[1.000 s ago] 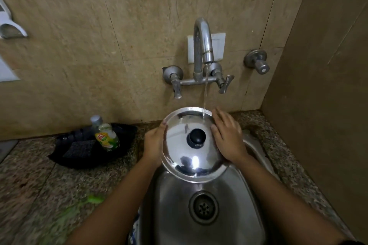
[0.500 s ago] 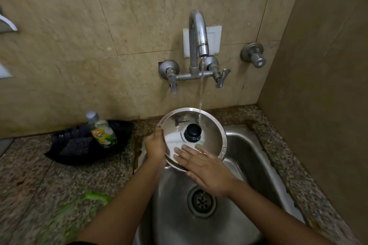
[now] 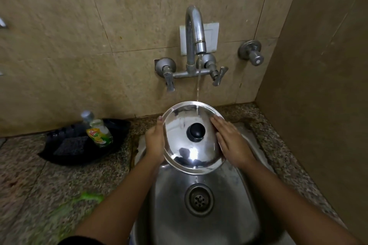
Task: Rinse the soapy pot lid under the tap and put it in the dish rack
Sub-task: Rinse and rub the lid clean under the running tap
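Note:
A shiny steel pot lid (image 3: 179,145) with a black knob (image 3: 195,131) is held over the steel sink (image 3: 239,215), its top facing me. My left hand (image 3: 154,141) grips its left rim. My right hand (image 3: 231,141) lies flat with spread fingers on its right side. A thin stream of water falls from the wall tap (image 3: 196,34) onto the lid's far edge. No dish rack is in sight.
A black tray (image 3: 119,131) on the granite counter at left holds a dish-soap bottle (image 3: 98,131) and a dark scrub pad (image 3: 70,145). A green smear (image 3: 79,203) lies on the counter. A wall (image 3: 318,105) closes the right side. The drain (image 3: 199,199) sits mid-sink.
My right hand slid from the lid's lower front back to its right side. The lid tilted flatter toward me again, staying under the stream.

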Tool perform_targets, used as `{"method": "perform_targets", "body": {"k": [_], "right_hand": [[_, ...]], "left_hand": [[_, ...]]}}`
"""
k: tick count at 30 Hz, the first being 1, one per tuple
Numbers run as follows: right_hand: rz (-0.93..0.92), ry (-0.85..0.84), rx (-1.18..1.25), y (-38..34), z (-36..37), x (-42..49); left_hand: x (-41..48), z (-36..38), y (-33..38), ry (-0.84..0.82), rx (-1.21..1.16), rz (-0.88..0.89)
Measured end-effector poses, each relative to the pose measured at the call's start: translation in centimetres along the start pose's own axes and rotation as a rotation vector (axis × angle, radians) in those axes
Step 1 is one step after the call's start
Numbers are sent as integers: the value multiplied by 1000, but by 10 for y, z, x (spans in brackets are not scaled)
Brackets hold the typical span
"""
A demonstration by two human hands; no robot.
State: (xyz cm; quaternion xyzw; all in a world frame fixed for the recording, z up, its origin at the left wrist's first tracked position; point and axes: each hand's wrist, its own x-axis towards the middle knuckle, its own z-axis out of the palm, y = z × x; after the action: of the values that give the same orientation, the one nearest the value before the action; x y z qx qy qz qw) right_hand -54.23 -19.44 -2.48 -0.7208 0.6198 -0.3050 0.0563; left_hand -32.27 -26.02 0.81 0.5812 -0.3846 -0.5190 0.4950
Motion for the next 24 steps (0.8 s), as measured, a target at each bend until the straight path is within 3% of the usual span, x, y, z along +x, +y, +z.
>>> {"method": "perform_targets", "body": {"k": [5,7,10,13,15,21,24], "right_hand": [[-214,12,-106,7,4,-45],[-296,47,-136,0,-7,-38],[-345,112,-21,-19,-28,-21],[-124,172,154,-42,-42,-5],[85,123,343,-48,-37,8],[634,42,883,-32,2,18],[809,33,992,-31,14,11]], "left_hand": [[29,-21,-22,62,-44,-176],[51,-28,-43,0,-4,-297],[24,-30,-13,-155,29,-514],[9,-38,-5,-470,38,-648],[5,-43,-8,-557,29,-640],[-12,-57,-29,-443,-262,-523],[-17,-56,-37,-437,-285,-491]]}}
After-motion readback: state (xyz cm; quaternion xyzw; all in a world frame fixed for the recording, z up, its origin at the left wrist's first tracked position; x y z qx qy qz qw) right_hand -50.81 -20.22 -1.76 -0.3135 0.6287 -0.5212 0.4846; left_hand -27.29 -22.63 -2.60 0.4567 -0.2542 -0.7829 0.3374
